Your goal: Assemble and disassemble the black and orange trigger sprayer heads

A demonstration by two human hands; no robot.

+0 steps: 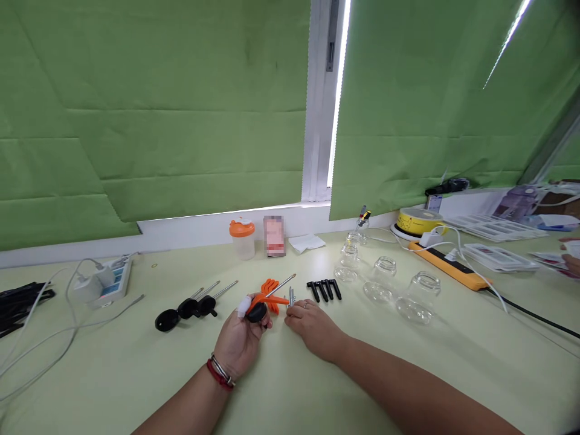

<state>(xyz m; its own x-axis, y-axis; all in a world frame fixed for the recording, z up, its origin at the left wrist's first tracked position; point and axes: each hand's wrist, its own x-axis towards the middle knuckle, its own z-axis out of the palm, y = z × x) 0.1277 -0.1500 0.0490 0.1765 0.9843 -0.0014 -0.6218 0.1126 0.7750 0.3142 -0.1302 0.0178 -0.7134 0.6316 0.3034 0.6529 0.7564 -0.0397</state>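
My left hand (242, 338) is closed around a black round part (257, 312) with a metal rod, and an orange piece (267, 298) lies against it. A white wrap covers one fingertip. Beside it, my right hand (312, 326) has its fingertips at some small metal pins (290, 297); whether it grips one is hard to tell. Behind my left hand are stacked orange parts (270, 285). Several black pegs (324, 290) lie in a row just right of the pins. Further left rest black round parts with metal rods (188, 308).
Several clear glass jars (419, 299) stand at the right, near an orange power strip (448, 266). An orange-lidded cup (242, 238) and a pink box (274, 236) are at the back. Cables and a white power strip (118, 279) lie left. Another person's hand (571, 263) shows far right.
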